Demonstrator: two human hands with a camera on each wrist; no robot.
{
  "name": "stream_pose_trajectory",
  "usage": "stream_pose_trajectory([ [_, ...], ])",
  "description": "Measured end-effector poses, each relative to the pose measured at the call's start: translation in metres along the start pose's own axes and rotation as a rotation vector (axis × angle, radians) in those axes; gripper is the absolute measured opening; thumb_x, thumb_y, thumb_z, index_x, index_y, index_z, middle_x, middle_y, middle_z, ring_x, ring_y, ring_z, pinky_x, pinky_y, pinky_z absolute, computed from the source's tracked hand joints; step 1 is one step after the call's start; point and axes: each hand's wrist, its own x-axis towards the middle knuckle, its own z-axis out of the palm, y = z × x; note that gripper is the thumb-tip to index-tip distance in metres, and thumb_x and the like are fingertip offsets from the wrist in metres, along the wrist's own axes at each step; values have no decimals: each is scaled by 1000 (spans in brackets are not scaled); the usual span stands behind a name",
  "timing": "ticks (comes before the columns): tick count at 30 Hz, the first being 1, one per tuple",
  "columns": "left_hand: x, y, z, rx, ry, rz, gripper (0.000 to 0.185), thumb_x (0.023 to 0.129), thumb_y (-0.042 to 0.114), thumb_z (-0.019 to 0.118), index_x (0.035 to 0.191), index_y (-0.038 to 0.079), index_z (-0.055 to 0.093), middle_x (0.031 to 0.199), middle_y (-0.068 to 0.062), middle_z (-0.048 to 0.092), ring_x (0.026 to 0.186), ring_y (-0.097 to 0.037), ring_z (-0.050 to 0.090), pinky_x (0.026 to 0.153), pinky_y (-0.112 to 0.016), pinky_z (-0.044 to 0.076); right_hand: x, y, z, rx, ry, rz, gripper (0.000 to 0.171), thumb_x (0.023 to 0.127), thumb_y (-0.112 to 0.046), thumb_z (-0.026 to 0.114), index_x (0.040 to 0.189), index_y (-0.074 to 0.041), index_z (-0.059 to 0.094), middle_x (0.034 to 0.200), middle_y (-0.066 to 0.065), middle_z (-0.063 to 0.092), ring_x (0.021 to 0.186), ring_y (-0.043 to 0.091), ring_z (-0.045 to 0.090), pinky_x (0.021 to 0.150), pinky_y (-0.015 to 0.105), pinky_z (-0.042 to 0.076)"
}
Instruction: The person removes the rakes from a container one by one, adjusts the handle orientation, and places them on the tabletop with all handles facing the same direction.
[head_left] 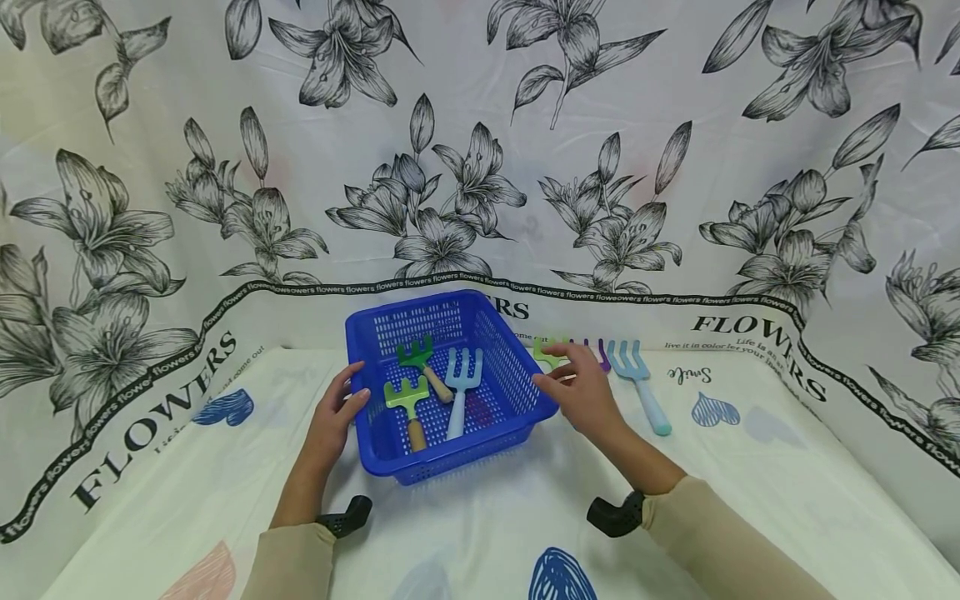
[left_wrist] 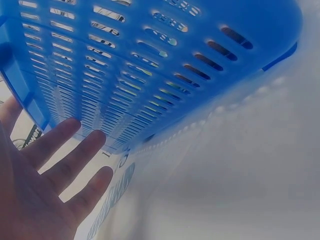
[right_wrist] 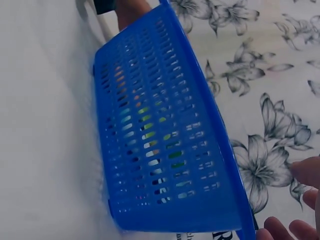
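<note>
A blue plastic basket [head_left: 457, 454] with slotted walls stands in front of me on the white cloth. Inside it lie a dark green hand fork [head_left: 417, 354], a light green one [head_left: 407, 396] and a pale blue one [head_left: 463, 382]. At its left rim is my left hand [head_left: 339, 410]; the left wrist view has those fingers [left_wrist: 87, 145] stretched out along the outer wall. My right hand [head_left: 581, 393] is by the right rim, its fingers spread and bent slightly. In the right wrist view, its fingertips [right_wrist: 277, 227] are right at the rim's corner.
To the right, a blue hand fork [head_left: 641, 385] lies on the cloth. Beside it, a purple fork [head_left: 603, 354] and a light green fork [head_left: 550, 350] are partly hidden behind my right hand. A flower-printed curtain [head_left: 600, 92] hangs behind.
</note>
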Motion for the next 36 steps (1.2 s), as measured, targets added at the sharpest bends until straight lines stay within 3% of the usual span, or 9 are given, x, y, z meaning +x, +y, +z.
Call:
stream_pose_trajectory([
  [3,1,2,1,-1,-5,-5,61,99,35,48,154,22,25,156,-20,24,138,-46,29,106,-62,27,1,-4,3,-6,1,-15,40,89,-17,72,126,-11,59,125,10,51,96,23,63,83,40,54],
  [8,4,-3,3,-1,-3,17,61,99,38,49,154,26,26,156,-18,25,138,-44,31,106,-61,29,1,-10,11,26,-30,-47,42,89,-16,72,127,-10,58,127,10,50,95,22,63,82,40,55],
  [16,4,-9,3,21,9,33,61,98,42,49,154,30,27,157,-15,26,138,-44,31,105,-62,29,1,-20,26,88,-184,-11,54,88,-17,74,136,-12,51,141,8,43,103,24,62,80,38,56],
  [23,4,-8,1,29,21,31,61,98,42,49,154,31,26,158,-14,24,139,-43,30,105,-63,28,12,-30,41,-7,-260,24,61,87,-30,74,140,-21,47,145,4,41,114,23,59,86,45,54],
  [29,5,-8,-1,35,27,24,62,98,45,49,154,29,26,158,-15,24,139,-44,29,106,-63,27,24,-32,53,7,-407,-3,63,89,-29,73,144,-21,44,147,6,41,123,27,52,92,47,50],
  [36,4,-9,2,39,21,29,63,98,45,49,154,28,26,158,-15,24,138,-45,30,105,-64,28,30,-28,56,22,-489,-46,65,90,-28,72,146,-20,41,151,5,36,128,32,48,95,47,48],
])
